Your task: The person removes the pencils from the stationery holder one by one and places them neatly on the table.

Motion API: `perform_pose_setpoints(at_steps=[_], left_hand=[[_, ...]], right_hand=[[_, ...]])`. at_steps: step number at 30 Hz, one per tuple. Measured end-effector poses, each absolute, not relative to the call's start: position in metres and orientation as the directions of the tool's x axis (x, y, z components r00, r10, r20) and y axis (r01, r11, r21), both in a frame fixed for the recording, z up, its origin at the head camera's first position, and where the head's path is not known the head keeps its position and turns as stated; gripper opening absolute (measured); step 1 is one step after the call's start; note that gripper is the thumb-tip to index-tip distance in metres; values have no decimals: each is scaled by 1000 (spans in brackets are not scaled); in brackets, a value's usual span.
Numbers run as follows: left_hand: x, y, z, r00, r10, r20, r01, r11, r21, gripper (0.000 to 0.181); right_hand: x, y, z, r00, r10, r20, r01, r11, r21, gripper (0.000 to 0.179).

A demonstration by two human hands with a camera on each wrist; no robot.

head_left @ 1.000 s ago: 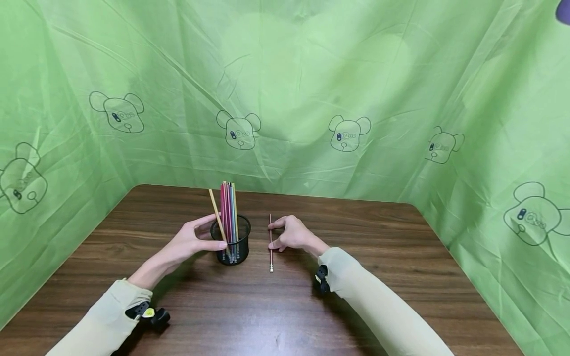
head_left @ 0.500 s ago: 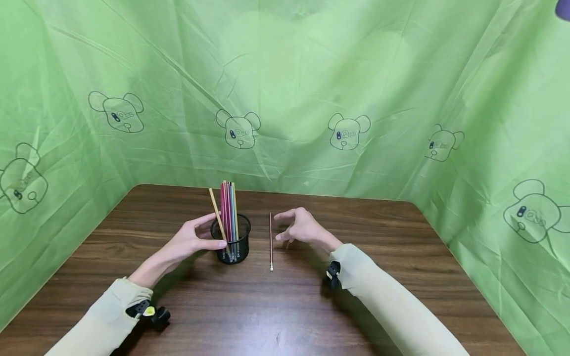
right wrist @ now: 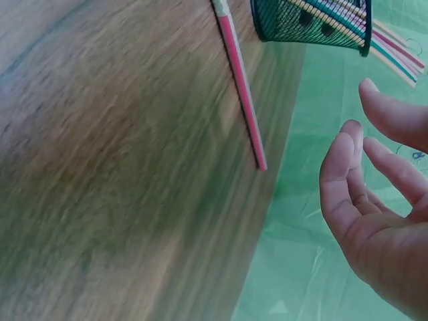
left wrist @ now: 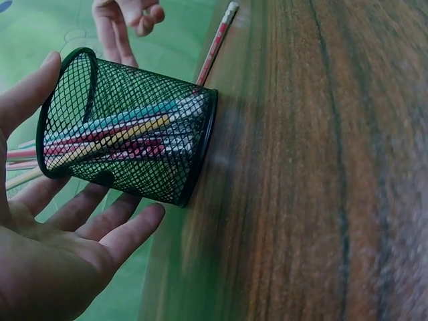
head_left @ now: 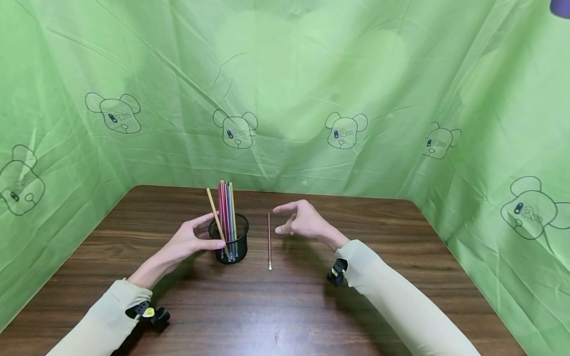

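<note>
A black mesh pencil cup (head_left: 242, 248) stands upright on the wooden table, holding several colored pencils (head_left: 226, 212). One yellow-orange pencil (head_left: 213, 210) leans apart from the bunch toward the left. My left hand (head_left: 183, 241) holds the cup from its left side, thumb near the front of the rim and fingers (left wrist: 127, 231) along the far side. To the right of the cup, a red pencil (head_left: 269, 242) lies on the table, its eraser end toward me. Beyond it to the right, my right hand (head_left: 307, 220) hovers with nothing between its relaxed, parted fingers (right wrist: 334, 180).
A brown wood-grain table (head_left: 249, 316) spreads under both arms. Green cloth (head_left: 289, 89) printed with bear heads hangs along its back and sides. Each wrist carries a black strapped camera, such as the left wrist camera (head_left: 149, 314).
My right hand has let go of the red pencil and moved up and right, away from it. The pencil stays lying on the table. My left hand keeps its place at the cup.
</note>
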State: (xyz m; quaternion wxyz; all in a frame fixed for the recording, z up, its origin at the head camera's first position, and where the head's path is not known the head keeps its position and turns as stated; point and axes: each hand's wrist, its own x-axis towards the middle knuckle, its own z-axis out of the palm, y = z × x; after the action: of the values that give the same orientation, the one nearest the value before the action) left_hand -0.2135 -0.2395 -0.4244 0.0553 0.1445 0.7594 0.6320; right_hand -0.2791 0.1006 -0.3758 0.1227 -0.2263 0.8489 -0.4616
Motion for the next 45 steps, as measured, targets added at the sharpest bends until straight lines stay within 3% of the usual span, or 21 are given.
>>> perform_pose_setpoints(at_steps=[23, 32, 45], left_hand=[[-214, -239, -427, -959, 270, 83, 125, 141, 982, 91], [-215, -239, -426, -958, 279, 72, 115, 142, 983, 91], [-216, -240, -428, -953, 289, 88, 129, 126, 984, 89]], right_hand=[[-276, 44, -358, -821, -551, 149, -422, 412, -808, 47], [-281, 21, -363, -789, -579, 207, -496, 399, -771, 52], [-281, 2, -374, -810, -546, 214, -466, 378, -800, 53]])
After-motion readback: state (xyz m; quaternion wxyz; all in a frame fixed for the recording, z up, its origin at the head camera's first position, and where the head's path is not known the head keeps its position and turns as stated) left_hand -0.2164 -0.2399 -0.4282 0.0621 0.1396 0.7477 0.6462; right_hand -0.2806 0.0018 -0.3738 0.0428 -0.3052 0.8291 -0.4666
